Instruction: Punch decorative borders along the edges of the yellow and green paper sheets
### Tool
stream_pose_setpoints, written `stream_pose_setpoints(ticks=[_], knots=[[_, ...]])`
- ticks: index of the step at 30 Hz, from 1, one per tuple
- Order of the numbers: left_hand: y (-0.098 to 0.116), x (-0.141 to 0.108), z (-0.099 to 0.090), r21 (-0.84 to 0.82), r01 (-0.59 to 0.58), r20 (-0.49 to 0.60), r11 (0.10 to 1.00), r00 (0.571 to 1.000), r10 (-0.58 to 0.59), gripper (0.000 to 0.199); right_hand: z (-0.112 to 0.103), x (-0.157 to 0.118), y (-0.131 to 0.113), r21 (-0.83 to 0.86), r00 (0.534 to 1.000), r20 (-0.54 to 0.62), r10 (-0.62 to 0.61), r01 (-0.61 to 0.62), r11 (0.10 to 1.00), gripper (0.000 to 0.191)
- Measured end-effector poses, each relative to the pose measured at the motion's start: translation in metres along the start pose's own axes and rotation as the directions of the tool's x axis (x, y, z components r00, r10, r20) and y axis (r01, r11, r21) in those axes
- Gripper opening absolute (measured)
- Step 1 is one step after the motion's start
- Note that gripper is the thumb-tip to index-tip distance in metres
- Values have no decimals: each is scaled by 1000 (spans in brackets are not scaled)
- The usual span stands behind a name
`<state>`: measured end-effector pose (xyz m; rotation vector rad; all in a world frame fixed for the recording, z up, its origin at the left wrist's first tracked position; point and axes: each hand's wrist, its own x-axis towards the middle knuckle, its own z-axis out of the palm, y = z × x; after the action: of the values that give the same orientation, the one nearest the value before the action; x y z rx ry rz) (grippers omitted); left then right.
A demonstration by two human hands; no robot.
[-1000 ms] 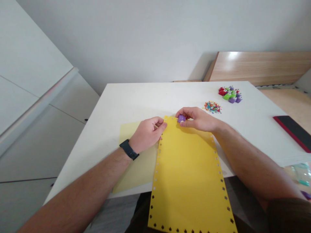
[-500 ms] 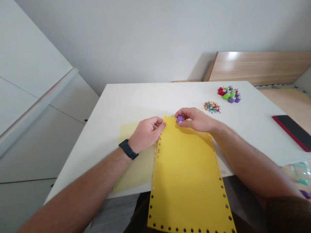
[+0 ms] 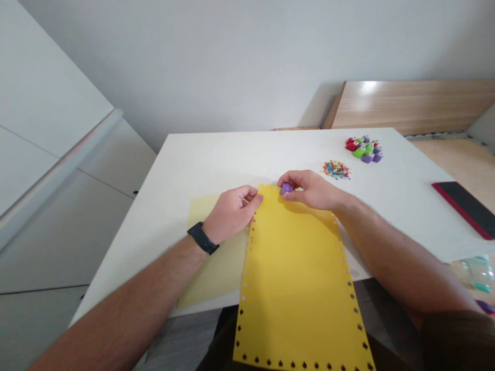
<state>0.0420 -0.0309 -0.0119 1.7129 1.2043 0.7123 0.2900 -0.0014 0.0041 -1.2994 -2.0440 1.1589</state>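
A bright yellow sheet of paper with small shapes punched along its edges slopes over the table's front edge towards my lap. My left hand pinches its far left corner between thumb and fingers. At the sheet's far edge, a small purple craft punch sits in the grip of my right hand, thumb on the near side and fingers behind. Punched holes show along the far edge to the left of the punch. The stretch of edge behind my right hand is hidden.
Under my left arm lies a pale yellow sheet on the white table. Colourful paper bits form a pile beyond my right hand. Further back cluster red, green and purple punches. A dark, red-edged flat object lies at the right.
The view has shifted very slightly. Both hands, the yellow sheet and the purple punch keep practically the same places relative to each other.
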Motion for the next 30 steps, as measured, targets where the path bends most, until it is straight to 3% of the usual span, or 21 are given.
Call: stream_pose_setpoints(ticks=[30], knots=[[3, 0, -2, 8, -15, 1, 1000, 1000, 15, 31, 1, 2, -1, 93, 1000, 5, 6, -7, 996, 31]])
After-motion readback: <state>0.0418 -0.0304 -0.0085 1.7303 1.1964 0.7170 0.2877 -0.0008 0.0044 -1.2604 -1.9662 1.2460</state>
